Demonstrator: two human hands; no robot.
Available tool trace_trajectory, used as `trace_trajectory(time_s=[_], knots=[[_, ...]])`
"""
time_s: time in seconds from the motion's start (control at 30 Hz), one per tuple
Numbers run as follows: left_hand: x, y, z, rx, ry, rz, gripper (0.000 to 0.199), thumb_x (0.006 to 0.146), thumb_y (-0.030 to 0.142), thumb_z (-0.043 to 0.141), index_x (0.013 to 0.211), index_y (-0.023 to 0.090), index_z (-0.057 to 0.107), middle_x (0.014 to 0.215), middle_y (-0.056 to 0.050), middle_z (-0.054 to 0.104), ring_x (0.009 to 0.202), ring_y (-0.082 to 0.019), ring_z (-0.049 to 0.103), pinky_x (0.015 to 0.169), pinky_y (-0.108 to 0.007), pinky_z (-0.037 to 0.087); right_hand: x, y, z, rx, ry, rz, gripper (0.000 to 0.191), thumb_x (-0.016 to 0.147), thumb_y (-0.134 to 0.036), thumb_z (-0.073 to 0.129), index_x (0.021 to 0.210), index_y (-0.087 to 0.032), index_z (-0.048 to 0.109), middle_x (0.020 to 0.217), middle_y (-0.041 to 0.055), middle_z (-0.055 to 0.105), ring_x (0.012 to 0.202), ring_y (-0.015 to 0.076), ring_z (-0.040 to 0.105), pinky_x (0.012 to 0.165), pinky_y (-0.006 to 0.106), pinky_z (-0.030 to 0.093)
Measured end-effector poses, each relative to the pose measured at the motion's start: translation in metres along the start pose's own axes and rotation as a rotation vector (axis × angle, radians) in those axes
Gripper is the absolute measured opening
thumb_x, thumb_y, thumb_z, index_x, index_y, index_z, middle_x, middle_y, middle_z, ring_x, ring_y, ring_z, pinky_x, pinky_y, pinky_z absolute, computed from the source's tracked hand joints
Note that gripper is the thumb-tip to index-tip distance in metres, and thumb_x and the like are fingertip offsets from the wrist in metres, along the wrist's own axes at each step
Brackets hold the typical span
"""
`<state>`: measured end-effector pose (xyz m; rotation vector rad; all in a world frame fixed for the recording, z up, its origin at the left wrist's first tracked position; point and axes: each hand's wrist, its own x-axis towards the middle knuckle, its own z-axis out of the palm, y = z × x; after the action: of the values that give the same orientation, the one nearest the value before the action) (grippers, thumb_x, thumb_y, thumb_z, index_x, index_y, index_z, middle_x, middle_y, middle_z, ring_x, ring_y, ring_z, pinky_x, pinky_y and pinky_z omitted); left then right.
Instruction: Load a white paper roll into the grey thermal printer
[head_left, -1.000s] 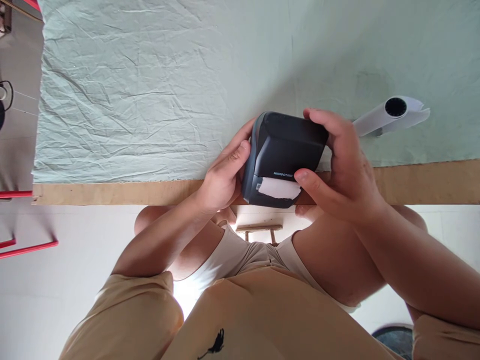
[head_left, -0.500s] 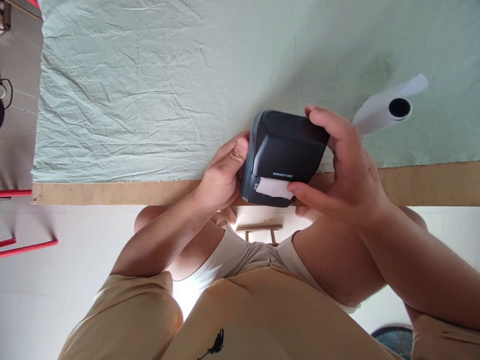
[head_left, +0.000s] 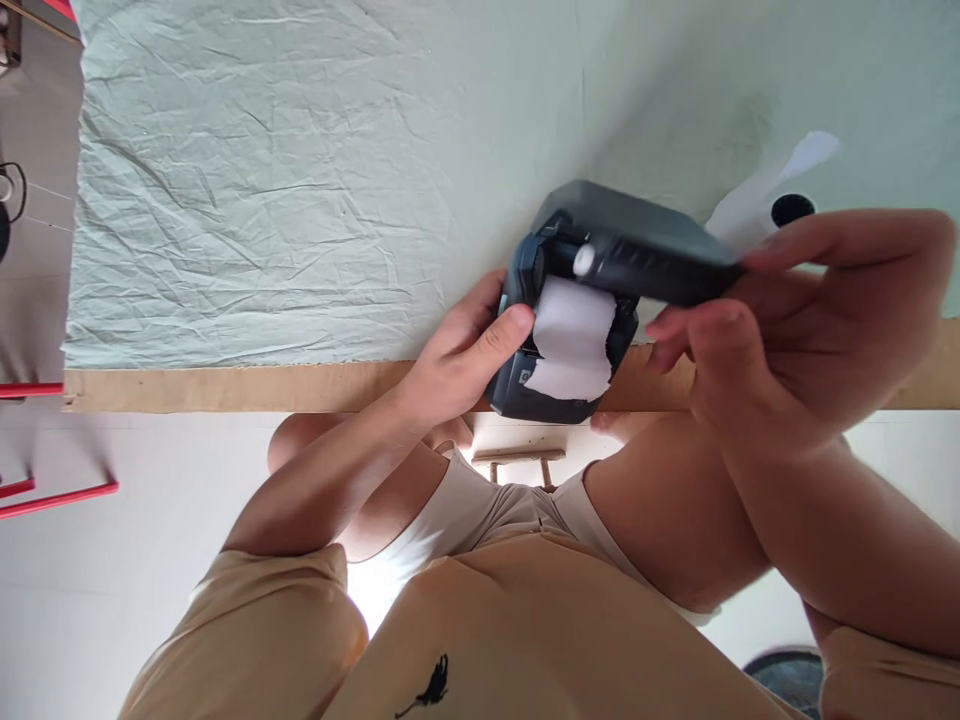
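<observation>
A small black label printer [head_left: 517, 385] sits at the table's front edge with its lid [head_left: 637, 230] swung up. White paper [head_left: 574, 325] lies across its inside and hangs over the front, its end torn unevenly. My left hand [head_left: 469, 355] is closed round the printer's left side, thumb on the rim. My right hand [head_left: 795, 330] pinches the right edge of the lid, which is slightly blurred. Behind that hand, partly hidden, lies a white paper roll [head_left: 742, 215] with a black core end [head_left: 793, 209] and a loose tail.
A wrinkled pale green cloth [head_left: 262, 200] covers the table, with a bare brown front edge [head_left: 225, 388]. My legs are under the table, above a small wooden stool [head_left: 517, 457]. Red metal bars [head_left: 60, 497] stand on the floor at left. A dark round object [head_left: 787, 680] is at lower right.
The printer's lid has gone from shut to raised, lifted by my right hand, which moved right. The paper inside now shows. My left thumb has shifted onto the printer's rim.
</observation>
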<state>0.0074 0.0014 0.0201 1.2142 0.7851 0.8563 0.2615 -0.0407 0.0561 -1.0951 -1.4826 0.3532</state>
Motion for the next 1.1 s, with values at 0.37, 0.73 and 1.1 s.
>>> trace_trajectory(time_s=[0.37,0.73,1.1], knots=[[0.001,-0.001,-0.011,0.025,-0.211,0.11,0.072,0.11,0.084,0.092,0.152,0.025,0.088,0.139,-0.012,0.093,0.125,-0.031,0.089,0.107,-0.042,0.076,0.002,-0.006,-0.014,-0.542,-0.353,0.012,0.017,0.121,-0.031,0.078,0.111,-0.037,0.091,0.088,-0.0032,0.089,0.067,0.0207,0.079,0.058,0.038,0.053],[0.002,0.002,-0.008,0.067,-0.197,0.103,0.075,0.113,0.088,0.085,0.149,0.023,0.088,0.142,-0.014,0.092,0.126,-0.033,0.088,0.105,-0.042,0.075,0.012,-0.009,-0.019,-0.355,-0.492,-0.002,0.041,0.104,-0.023,0.089,0.143,-0.034,0.089,0.118,-0.0035,0.098,0.058,0.0121,0.065,0.063,0.033,0.061],[-0.003,-0.001,0.005,-0.071,-0.001,0.061,0.054,0.12,0.079,0.081,0.131,0.026,0.088,0.117,-0.005,0.088,0.108,-0.026,0.084,0.094,-0.038,0.068,0.016,0.033,-0.032,-0.005,-0.087,0.337,0.034,0.108,-0.066,0.083,0.116,-0.033,0.085,0.101,0.0067,0.083,0.072,0.0241,0.072,0.051,0.039,0.049]])
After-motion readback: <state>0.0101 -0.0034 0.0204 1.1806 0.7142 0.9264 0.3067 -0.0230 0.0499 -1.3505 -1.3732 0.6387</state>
